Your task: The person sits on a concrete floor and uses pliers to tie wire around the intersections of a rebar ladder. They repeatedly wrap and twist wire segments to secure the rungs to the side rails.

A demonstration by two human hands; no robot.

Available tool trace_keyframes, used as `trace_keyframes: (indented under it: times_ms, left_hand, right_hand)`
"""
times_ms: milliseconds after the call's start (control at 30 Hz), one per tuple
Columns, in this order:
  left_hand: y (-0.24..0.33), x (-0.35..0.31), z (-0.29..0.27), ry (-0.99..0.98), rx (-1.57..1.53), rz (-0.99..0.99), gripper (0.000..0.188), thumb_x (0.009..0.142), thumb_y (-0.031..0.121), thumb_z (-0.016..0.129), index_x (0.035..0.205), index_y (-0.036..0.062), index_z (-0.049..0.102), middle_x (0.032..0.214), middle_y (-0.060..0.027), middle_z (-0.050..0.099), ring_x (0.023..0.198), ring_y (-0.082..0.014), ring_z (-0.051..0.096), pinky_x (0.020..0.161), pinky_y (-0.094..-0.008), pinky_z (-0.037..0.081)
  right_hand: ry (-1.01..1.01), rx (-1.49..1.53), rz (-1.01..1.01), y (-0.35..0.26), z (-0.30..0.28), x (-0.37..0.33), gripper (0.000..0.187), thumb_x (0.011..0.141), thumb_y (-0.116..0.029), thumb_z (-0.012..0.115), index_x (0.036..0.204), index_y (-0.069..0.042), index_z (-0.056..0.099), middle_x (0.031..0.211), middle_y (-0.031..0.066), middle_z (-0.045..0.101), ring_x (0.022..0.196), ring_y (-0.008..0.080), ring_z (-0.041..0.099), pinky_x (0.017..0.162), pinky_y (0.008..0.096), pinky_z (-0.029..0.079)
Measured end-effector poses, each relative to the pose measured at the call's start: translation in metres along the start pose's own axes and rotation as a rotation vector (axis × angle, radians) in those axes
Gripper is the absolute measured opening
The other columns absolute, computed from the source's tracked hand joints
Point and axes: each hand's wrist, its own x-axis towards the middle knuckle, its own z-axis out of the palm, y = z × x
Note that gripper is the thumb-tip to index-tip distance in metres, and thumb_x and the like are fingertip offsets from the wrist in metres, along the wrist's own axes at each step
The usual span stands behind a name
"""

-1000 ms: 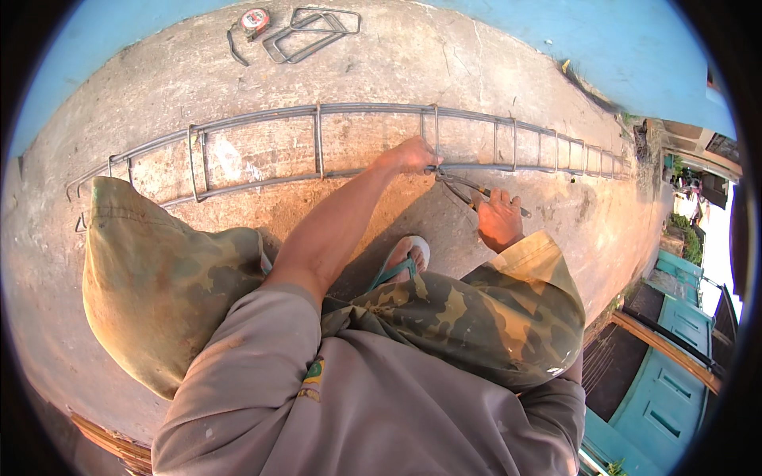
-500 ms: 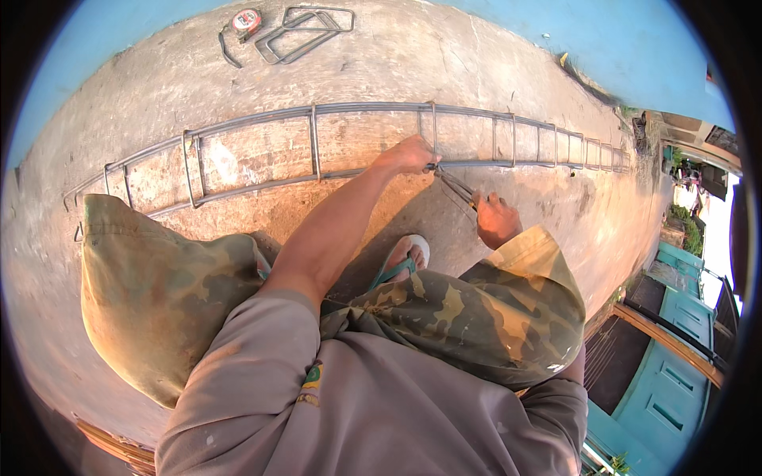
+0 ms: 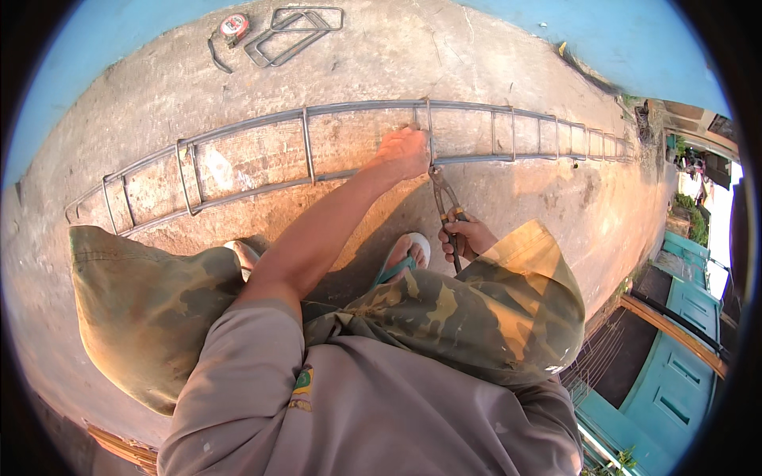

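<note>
A long rebar cage point(image 3: 349, 172) lies across the concrete, its thin bars joined by rectangular stirrups. My left hand point(image 3: 403, 152) is closed at one stirrup point(image 3: 431, 131) near the middle, its fingers curled against the steel and partly hidden. In my right hand point(image 3: 470, 236) are tying pincers point(image 3: 442, 194), dark metal with yellow-orange marks on the handles. Their jaws point away from me and meet the near bar just beside my left fist. The handles stand slightly apart. Any tie wire at the jaws is too small to make out.
Several loose stirrups point(image 3: 295, 36), a tape measure point(image 3: 235, 28) and a short curved dark strip point(image 3: 217, 57) lie on the floor at the far left. My sandalled foot point(image 3: 405, 255) is close behind the cage. A turquoise structure point(image 3: 675, 389) stands at the right.
My right hand has shifted left and down, bringing the pincers from a slant to nearly upright. My left hand has moved slightly up and left, into a tighter fist.
</note>
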Motion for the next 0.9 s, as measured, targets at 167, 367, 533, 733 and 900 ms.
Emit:
trace_keyframes:
  times_ms: [167,367,533,733,900]
  left_hand:
    - [-0.003,-0.037,0.054,0.342,0.367,0.790,0.046,0.079,0.018,0.068,0.122,0.0048,0.059,0.126,-0.0165,0.057,0.130,-0.0298,0.046,0.109,-0.0474,0.034]
    - [0.038,-0.026,0.074,0.121,0.138,0.654,0.028,0.076,0.016,0.068,0.100,0.0053,0.058,0.105,-0.0143,0.059,0.111,-0.0297,0.053,0.097,-0.0462,0.038]
    - [0.050,0.000,0.072,0.294,-0.233,0.407,0.022,0.075,0.014,0.066,0.092,0.0018,0.060,0.086,-0.0200,0.064,0.089,-0.0368,0.062,0.082,-0.0471,0.046]
    - [0.051,0.037,0.059,0.168,-0.436,0.181,0.014,0.073,0.012,0.061,0.078,0.0007,0.066,0.074,-0.0236,0.066,0.073,-0.0422,0.065,0.066,-0.0493,0.051]
    - [0.058,0.033,0.058,0.045,-0.309,0.307,0.021,0.070,0.017,0.066,0.083,0.0012,0.071,0.082,-0.0244,0.069,0.080,-0.0382,0.068,0.070,-0.0447,0.053]
  right_hand:
    - [-0.114,0.160,0.104,-0.008,-0.007,-0.002,0.017,0.094,-0.023,0.057,0.104,-0.012,0.049,0.078,0.0091,0.059,0.061,0.0209,0.058,0.054,0.0379,0.050]
    - [0.327,-0.719,-0.201,-0.035,-0.023,-0.021,0.024,0.095,-0.030,0.056,0.101,-0.007,0.055,0.072,0.0105,0.063,0.060,0.0243,0.064,0.054,0.0377,0.052]
    - [0.837,-1.789,-0.824,-0.127,0.053,-0.084,0.032,0.091,-0.031,0.065,0.103,-0.001,0.059,0.095,0.0185,0.065,0.087,0.0376,0.062,0.077,0.0452,0.049]
    - [0.565,-2.416,-1.005,-0.176,0.103,-0.072,0.050,0.079,-0.035,0.076,0.112,0.000,0.061,0.103,0.0164,0.065,0.101,0.0322,0.062,0.088,0.0445,0.048]
    - [0.512,-2.353,-0.160,-0.157,0.036,-0.052,0.047,0.076,-0.028,0.078,0.111,-0.001,0.060,0.090,0.0160,0.068,0.092,0.0337,0.067,0.082,0.0430,0.051]
